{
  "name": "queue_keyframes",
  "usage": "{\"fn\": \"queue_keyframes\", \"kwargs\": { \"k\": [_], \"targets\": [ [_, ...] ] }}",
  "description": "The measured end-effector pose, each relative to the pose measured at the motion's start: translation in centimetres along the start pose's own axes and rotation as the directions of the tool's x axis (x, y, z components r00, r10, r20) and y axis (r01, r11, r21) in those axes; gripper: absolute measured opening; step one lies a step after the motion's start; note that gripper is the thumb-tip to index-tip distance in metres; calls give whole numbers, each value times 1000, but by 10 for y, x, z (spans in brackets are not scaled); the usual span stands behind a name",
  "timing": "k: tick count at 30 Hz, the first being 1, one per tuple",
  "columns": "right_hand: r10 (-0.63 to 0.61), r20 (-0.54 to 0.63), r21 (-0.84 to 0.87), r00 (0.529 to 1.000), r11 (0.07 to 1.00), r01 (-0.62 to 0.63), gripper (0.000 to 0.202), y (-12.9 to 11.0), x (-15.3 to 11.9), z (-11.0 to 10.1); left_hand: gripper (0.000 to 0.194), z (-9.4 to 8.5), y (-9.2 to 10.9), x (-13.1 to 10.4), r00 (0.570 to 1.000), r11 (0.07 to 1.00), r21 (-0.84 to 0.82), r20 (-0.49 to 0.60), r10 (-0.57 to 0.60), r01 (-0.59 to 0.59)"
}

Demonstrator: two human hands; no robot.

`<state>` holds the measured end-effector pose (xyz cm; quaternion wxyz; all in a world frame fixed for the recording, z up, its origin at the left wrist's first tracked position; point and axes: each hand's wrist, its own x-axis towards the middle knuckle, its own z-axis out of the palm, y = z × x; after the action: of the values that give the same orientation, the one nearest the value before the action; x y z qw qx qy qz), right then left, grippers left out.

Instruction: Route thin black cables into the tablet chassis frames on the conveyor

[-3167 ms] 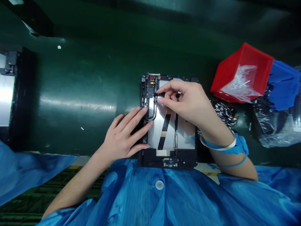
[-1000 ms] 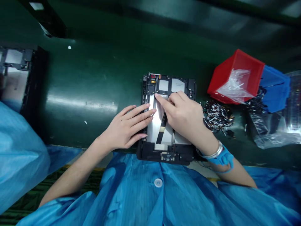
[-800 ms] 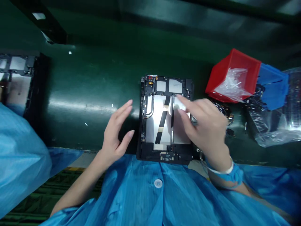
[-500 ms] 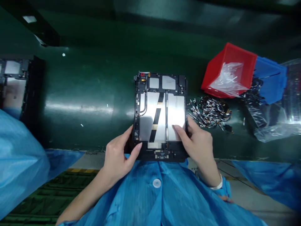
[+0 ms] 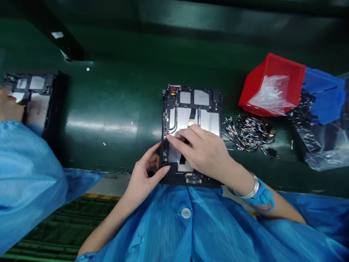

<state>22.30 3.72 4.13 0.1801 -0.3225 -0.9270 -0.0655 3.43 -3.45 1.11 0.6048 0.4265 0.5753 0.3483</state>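
We observe a glossy green surface (image 5: 109,94) crossed by a pale reflection at left. Near its front edge lies an opened device (image 5: 185,109); well apart, to the left, lies a second device (image 5: 38,112). Between these we note small white scraps (image 5: 104,144). Just right of the opened device is a loose pile of small dark parts (image 5: 249,133); behind it we find a red bin (image 5: 253,87), a blue bin (image 5: 327,105) and, nearer us, a clear plastic bag (image 5: 324,147).

Two opened devices (image 5: 211,120) (image 5: 39,105), one red bin (image 5: 255,80), one blue bin (image 5: 328,103)
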Motion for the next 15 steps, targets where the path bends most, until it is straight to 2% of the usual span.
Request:
{"fn": "queue_keyframes", "kwargs": {
  "k": [7, 11, 13, 15],
  "targets": [
    [-21, 96, -8, 995, 1000, 22, 31, -3, 9, 4, 65, -1, -2, 0, 999, 1000, -4, 38, -10, 10],
    [49, 147, 30, 988, 998, -54, 28, -4, 12, 2, 66, -2, -3, 0, 998, 998, -40, 49, -39, 41],
    [77, 128, 112, 989, 990, -92, 27, 0, 12, -1, 70, -3, -1, -1, 996, 991, -112, 63, -60, 67],
    [131, 61, 220, 990, 965, -141, 27, 7, 8, -8, 68, -3, 4, -1, 990, 978, -178, 107, -88, 106]
  ]
}}
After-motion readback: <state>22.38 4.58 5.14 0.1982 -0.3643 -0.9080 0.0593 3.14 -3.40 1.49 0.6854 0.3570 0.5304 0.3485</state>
